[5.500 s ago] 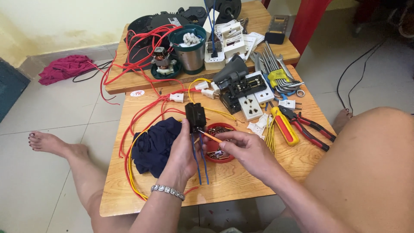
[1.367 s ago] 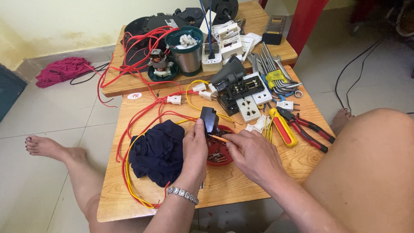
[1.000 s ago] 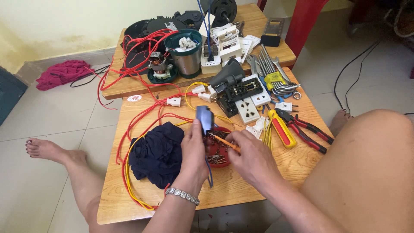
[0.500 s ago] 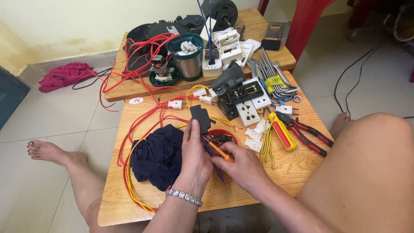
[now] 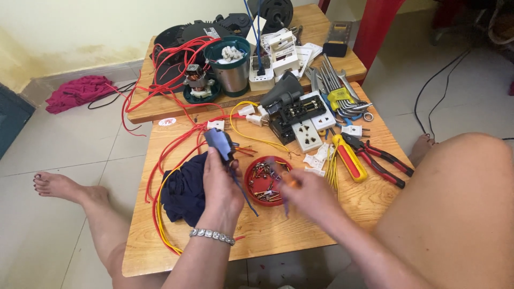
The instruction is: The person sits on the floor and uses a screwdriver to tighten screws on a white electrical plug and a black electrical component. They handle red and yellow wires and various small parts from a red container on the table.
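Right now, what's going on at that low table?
A person sits at a low wooden table doing electrical work. The left hand holds up a small dark plug-like part with wires hanging from it. The right hand, motion-blurred, holds an orange-handled tool just over a red dish of screws. Red and yellow wires, a dark cloth, pliers and sockets lie around.

left hand (image 5: 220, 182) gripping dark plug (image 5: 219, 143), red dish (image 5: 266, 180)
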